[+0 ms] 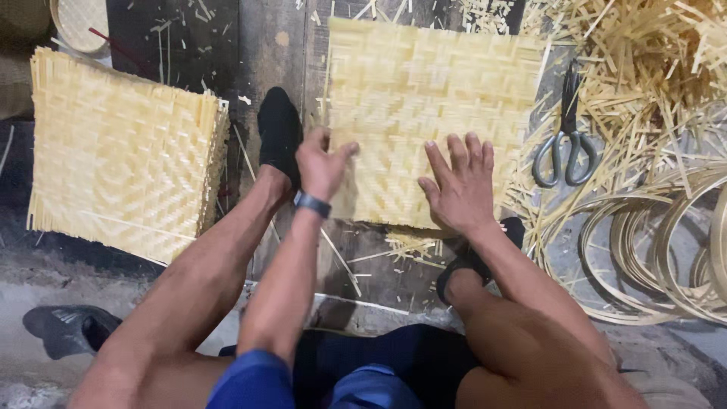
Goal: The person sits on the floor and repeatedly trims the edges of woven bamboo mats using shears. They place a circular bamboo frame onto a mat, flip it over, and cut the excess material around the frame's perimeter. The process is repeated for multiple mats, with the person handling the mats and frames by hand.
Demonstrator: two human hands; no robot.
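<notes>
**Two hands steady a woven mat on the floor**

A square woven mat (432, 106) of pale bamboo strips lies flat on the dark floor (189, 45), between the person's feet and directly ahead of the knees. The right hand (460, 185) rests on its near edge with palm down and fingers spread open, apparently pressing the weave flat so it does not shift. The left hand (322, 163) sits at the mat's near-left edge, fingers curled and seemingly pinching the strips there; the exact grip is hard to tell. The mat is nearly square, so no long axis stands out; its edges run roughly square to the person's view. A stack of finished mats (121, 151) sits to the left, scissors (564, 144) and bamboo hoops (651, 250) to the right.
</notes>
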